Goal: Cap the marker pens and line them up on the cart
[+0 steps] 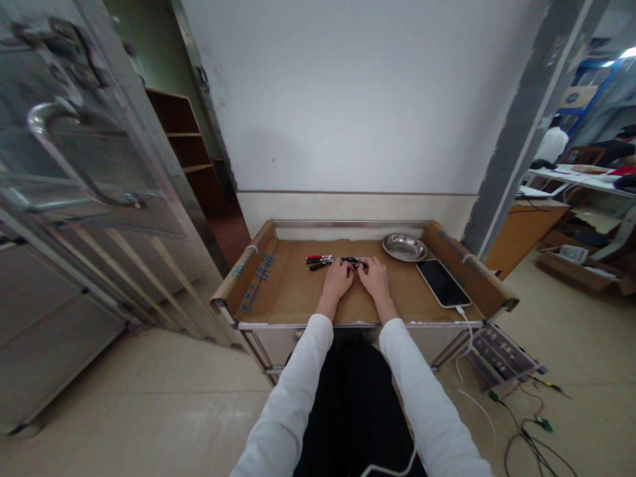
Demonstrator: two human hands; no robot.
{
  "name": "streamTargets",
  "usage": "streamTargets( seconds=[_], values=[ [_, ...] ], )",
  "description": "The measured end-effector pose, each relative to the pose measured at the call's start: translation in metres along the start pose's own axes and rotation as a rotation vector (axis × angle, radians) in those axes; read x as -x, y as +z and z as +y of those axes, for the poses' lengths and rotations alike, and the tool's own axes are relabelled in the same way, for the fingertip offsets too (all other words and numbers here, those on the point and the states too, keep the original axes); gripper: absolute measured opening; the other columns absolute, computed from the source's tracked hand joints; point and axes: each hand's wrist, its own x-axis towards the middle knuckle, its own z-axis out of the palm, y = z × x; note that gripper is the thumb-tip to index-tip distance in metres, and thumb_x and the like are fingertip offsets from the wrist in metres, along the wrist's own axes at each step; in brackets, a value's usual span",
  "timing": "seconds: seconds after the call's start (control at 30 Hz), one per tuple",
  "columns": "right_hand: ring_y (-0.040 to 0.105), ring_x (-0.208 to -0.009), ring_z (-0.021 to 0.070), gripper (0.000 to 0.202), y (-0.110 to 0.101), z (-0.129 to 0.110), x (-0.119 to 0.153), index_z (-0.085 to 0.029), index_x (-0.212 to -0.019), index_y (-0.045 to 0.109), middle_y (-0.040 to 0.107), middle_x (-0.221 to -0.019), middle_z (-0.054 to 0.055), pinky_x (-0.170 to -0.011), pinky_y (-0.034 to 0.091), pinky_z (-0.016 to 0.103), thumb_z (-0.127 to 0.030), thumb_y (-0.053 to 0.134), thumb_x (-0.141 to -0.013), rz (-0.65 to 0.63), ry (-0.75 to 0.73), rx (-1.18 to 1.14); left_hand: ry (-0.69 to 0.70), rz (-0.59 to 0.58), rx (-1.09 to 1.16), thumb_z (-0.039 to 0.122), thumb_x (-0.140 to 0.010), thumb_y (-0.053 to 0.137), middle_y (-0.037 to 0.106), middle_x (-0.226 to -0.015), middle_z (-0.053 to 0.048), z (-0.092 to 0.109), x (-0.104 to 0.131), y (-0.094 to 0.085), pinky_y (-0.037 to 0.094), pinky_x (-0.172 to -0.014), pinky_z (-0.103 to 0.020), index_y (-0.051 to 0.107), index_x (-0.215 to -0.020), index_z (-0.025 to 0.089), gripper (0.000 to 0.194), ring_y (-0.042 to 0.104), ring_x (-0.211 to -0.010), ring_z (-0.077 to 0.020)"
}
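Both of my hands are close together over the cardboard-lined top of a metal cart (pixel 293 298). My left hand (pixel 338 278) has its fingers curled and closed on a small dark piece that looks like part of a black pen (pixel 354 265). From the other side, my right hand (pixel 374 275) pinches the same dark piece, its fingertips partly hiding it. Just left of my left hand lie a red pen (pixel 318 258) and black pens (pixel 318 266), side by side. More dark pens (pixel 352 259) show behind my fingertips.
A round steel dish (pixel 404 247) sits at the back right of the cart. In front of it lies a phone (pixel 443 283) with a white cable (pixel 467 331) hanging off the edge. Raised sides border the cart. On the floor at right are an electrical unit (pixel 507 358) and loose wires.
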Motion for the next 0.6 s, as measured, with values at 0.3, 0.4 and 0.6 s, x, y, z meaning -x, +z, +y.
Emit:
streamTargets(
  seconds=[0.3, 0.4, 0.6],
  values=[
    [0.052, -0.098, 0.0209, 0.021, -0.0008, -0.0008, 0.0013, -0.019, -0.098, 0.064, 0.061, -0.102, 0.008, -0.084, 0.033, 0.032, -0.019, 0.047, -0.085, -0.121, -0.036, 0.053, 0.001, 0.029, 0.089, 0.013, -0.084, 0.046, 0.057, -0.102, -0.009, -0.0002, -0.0013, 0.0002, 0.043, -0.092, -0.035, 0.055, -0.099, 0.016, 0.017, 0.055, -0.099, -0.0201],
    [0.052, -0.099, 0.0208, 0.021, -0.0013, -0.0012, 0.0015, -0.020, -0.097, 0.065, 0.061, -0.103, 0.008, -0.084, 0.033, 0.032, -0.018, 0.047, -0.085, -0.131, -0.052, 0.043, 0.002, 0.045, 0.120, 0.016, -0.085, 0.048, 0.058, -0.098, -0.007, 0.0003, -0.0011, -0.0007, 0.043, -0.091, -0.034, 0.054, -0.095, 0.017, 0.012, 0.056, -0.097, -0.0194],
    [0.051, -0.101, 0.0211, 0.023, -0.0023, -0.0014, 0.0018, -0.021, -0.097, 0.065, 0.061, -0.104, 0.008, -0.086, 0.032, 0.033, -0.018, 0.046, -0.085, -0.130, -0.041, 0.030, -0.024, 0.043, 0.124, 0.018, -0.087, 0.049, 0.059, -0.094, -0.007, -0.0015, -0.0019, -0.0003, 0.044, -0.087, -0.033, 0.053, -0.089, 0.017, 0.005, 0.057, -0.092, -0.0182]
  ],
)
